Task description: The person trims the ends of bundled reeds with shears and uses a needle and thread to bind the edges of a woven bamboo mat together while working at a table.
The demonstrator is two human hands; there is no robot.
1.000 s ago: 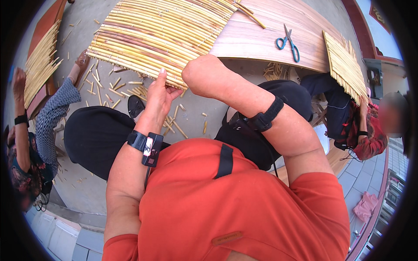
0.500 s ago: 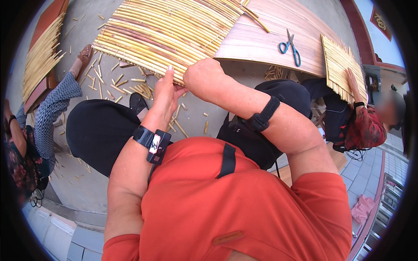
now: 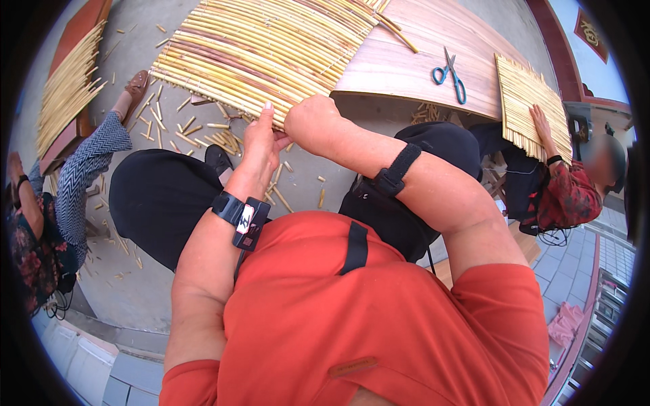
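Note:
A mat of yellow-brown reed sticks (image 3: pixel 250 40), bound with thread, lies at the top centre, with its near edge toward me. My left hand (image 3: pixel 261 145) grips that edge, thumb on top and fingers partly underneath. My right hand (image 3: pixel 315 122) is closed at the same edge, just right of the left one; its back faces up, and what its fingers hold is hidden. Blue-handled scissors (image 3: pixel 448 76) rest open on the pale wooden board (image 3: pixel 399 74) to the right of the mat.
A co-worker (image 3: pixel 562 196) at right has a hand (image 3: pixel 542 125) on another reed mat (image 3: pixel 525 88). A second co-worker (image 3: pixel 34 237) at left sits near a bench (image 3: pixel 84 17) holding a reed bundle (image 3: pixel 71 81). Cut reed pieces (image 3: pixel 193 128) litter the floor. My dark-trousered knees flank my hands.
Both my hands and the mat edge have shifted slightly right in view. The right co-worker's hand moved up onto their mat's face. The left co-worker's raised hand came down.

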